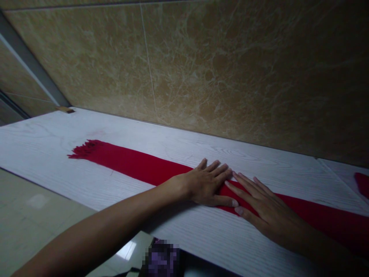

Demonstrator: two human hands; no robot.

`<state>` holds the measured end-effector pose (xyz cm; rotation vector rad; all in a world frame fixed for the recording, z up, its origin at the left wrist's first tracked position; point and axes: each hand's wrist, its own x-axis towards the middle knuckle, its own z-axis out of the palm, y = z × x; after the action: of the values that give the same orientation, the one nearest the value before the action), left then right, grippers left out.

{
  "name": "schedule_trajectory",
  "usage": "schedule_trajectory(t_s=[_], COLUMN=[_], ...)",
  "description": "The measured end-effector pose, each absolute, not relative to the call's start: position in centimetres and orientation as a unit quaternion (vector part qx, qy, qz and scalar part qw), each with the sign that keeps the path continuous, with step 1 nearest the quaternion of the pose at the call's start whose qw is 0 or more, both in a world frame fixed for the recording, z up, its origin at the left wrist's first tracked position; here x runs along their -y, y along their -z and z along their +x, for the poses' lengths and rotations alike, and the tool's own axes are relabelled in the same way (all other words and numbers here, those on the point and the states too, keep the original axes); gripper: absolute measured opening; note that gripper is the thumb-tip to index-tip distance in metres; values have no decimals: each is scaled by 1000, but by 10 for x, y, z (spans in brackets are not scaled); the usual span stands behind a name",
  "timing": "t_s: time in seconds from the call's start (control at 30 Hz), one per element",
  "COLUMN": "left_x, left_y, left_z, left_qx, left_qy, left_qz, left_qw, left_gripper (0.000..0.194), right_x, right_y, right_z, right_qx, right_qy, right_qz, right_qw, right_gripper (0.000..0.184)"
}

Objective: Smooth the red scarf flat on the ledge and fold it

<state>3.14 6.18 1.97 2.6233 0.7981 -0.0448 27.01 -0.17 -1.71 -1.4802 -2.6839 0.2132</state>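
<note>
A long red scarf (135, 163) lies stretched out flat along a white wood-grain tabletop (57, 154), its fringed end at the left. My left hand (206, 184) rests palm down on the scarf's middle, fingers spread flat. My right hand (261, 206) lies flat on the scarf just to the right of it, fingers stretched out and fingertips almost touching the left hand. Neither hand grips anything. The scarf runs on to the right beneath my right forearm.
A brown marbled tile wall (201, 69) rises right behind the table. Another bit of red cloth (363, 184) shows at the right edge. A small wooden block (65, 110) sits at the table's far left corner. Pale floor tiles (34, 215) lie below the near edge.
</note>
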Motion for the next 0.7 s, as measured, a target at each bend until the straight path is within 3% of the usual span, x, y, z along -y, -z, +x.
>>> schedule_trajectory(t_s=[0.7], left_x=[-62], left_y=[-19], left_z=[33], left_qx=[-287], left_qy=[19], left_qz=[939], left_qw=[189], left_gripper=[92], right_x=[3], right_y=[25], right_z=[275], right_qx=[882], right_qy=[-48], right_qz=[-466], right_qw=[45], right_gripper=[59])
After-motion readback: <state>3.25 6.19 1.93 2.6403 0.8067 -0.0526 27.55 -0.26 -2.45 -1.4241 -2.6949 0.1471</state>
